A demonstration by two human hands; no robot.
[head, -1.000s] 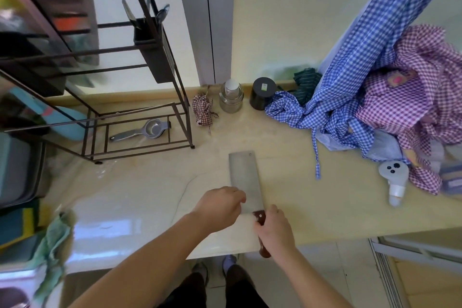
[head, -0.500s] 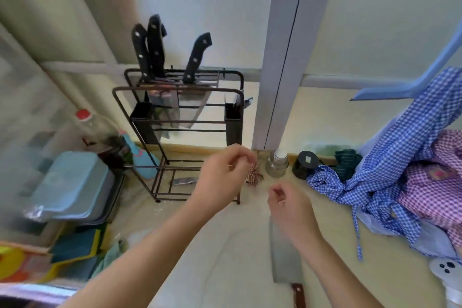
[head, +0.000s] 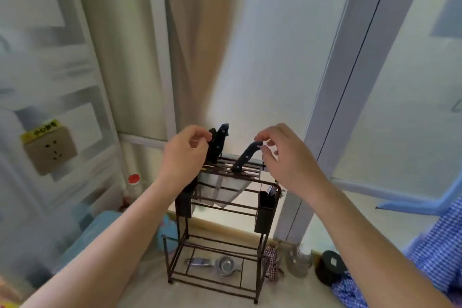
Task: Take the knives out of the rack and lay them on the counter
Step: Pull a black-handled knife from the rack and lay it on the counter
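knives (head: 243,157) remain in the rack (head: 222,227); both hands, earlier lower, now reach their handles, fingers unclosed.

We saw pale counter (head: 140,290) bearing wire rack (head: 215,240), glass jar (head: 298,261), black lid (head: 330,267), checked cloth (head: 437,252).

Bright, soft daylight through the frosted window (head: 262,57) behind the rack (head: 220,232). Motion-blurred throughout, worst at left and lower edges. Frame lines bowed by wide-angle distortion. Pale glare on the counter (head: 150,290); faint shadows.
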